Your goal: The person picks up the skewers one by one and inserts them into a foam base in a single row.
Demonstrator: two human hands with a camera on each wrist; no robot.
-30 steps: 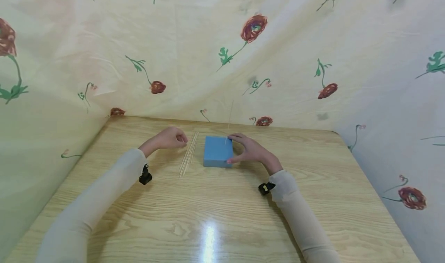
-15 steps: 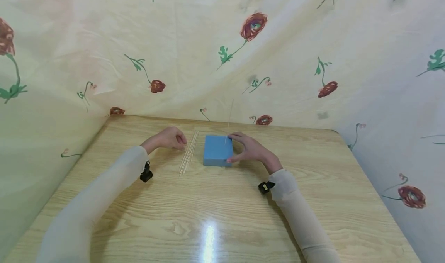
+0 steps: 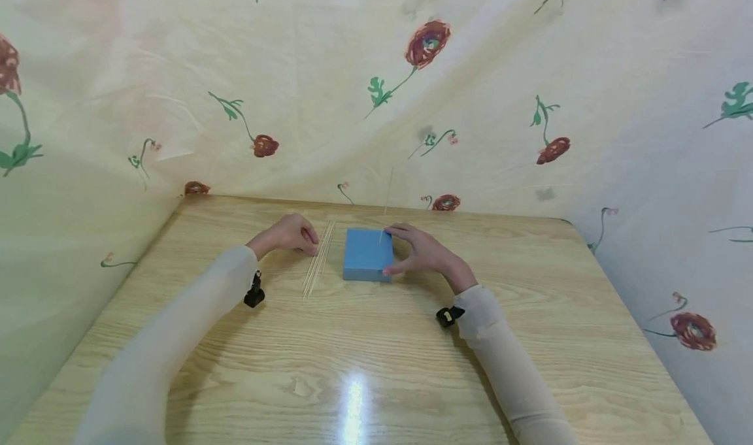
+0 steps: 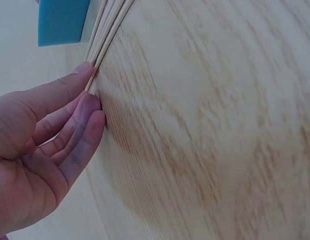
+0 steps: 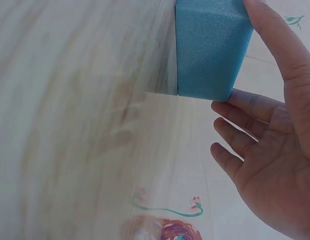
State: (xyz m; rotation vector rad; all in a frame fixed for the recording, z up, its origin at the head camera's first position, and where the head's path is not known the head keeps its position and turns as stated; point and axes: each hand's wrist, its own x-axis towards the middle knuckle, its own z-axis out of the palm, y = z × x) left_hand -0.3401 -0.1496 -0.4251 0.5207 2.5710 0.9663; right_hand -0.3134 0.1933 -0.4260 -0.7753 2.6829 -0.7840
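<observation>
My left hand (image 3: 297,234) is at the bundle of thin wooden skewers (image 3: 320,262) on the table. In the left wrist view its thumb and forefinger pinch at the end of the skewers (image 4: 106,35); how many they hold I cannot tell. To the right of the bundle lies a blue foam block (image 3: 367,255). One skewer (image 3: 389,190) stands upright from the block's far right part, leaning slightly right. My right hand (image 3: 426,252) holds the block by its right side, thumb at the near corner and forefinger at the far one. The other fingers are spread, as the right wrist view shows.
The wood-grain table (image 3: 376,340) runs back to a pale curtain (image 3: 329,92) with printed red flowers, which also hangs along both sides. Small black cameras (image 3: 254,293) are strapped at the wrists. A bright reflection shows near the table's front.
My left hand has moved slightly right and down, from beside the skewers onto them. The right hand, the block and the standing skewer have stayed put.
</observation>
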